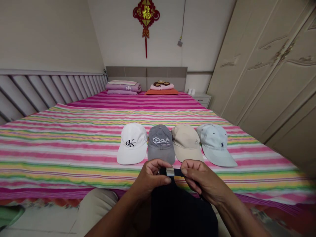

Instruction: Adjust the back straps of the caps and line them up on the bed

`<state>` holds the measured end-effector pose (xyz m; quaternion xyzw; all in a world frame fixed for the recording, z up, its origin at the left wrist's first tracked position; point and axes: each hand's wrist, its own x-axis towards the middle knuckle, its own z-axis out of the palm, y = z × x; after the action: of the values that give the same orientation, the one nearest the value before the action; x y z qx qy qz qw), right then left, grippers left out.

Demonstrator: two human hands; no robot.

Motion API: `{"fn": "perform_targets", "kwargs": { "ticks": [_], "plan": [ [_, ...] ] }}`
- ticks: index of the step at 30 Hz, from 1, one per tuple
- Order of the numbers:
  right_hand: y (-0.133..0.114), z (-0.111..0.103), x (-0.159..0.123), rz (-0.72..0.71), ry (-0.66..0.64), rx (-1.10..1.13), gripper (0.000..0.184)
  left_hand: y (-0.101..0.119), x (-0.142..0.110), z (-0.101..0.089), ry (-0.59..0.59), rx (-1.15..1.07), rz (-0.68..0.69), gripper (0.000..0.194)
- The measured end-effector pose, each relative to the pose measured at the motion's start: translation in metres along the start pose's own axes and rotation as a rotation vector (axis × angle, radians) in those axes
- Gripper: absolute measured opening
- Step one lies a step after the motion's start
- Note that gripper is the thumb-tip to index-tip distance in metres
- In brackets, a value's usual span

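Note:
A dark navy or black cap [182, 210] is held low in front of me, its back strap toward the bed. My left hand [153, 174] pinches the strap beside a silver metal buckle [170, 171]. On the buckle's other side, my right hand [198, 176] grips the strap [178, 172] between thumb and fingers. Just beyond my hands, several caps lie in a row, brims toward me: a white cap [133, 141], a grey cap [161, 141], a beige cap [187, 141] and a pale blue cap [216, 143].
The caps rest on a striped bedspread [74, 141]. Folded bedding [123, 87] and a bear-faced pillow [161, 85] sit by the headboard [168, 74]. A slatted rail [49, 89] runs along the left, a wardrobe [266, 72] stands at right. A red ornament [146, 14] hangs on the wall.

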<state>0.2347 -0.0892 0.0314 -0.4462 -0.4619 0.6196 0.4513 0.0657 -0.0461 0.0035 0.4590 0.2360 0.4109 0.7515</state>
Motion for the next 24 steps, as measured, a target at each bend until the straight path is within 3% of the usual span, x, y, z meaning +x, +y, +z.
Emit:
{"fn": "perform_targets", "kwargs": {
  "ticks": [12,16,21,24],
  "plan": [
    [0.006,0.004,0.003,0.008,-0.052,-0.027,0.029,-0.009,-0.001,0.001,-0.047,0.144,0.093,0.025],
    [0.002,-0.001,0.002,-0.042,-0.093,-0.079,0.032,-0.010,-0.001,-0.001,-0.021,0.096,0.084,0.025],
    [-0.001,-0.008,-0.001,0.061,-0.104,-0.118,0.026,-0.009,0.000,0.001,-0.001,0.026,0.057,0.026],
    [0.000,-0.007,0.000,0.050,-0.090,-0.084,0.023,-0.008,0.000,0.004,-0.030,0.045,0.049,0.026]
  ]
}}
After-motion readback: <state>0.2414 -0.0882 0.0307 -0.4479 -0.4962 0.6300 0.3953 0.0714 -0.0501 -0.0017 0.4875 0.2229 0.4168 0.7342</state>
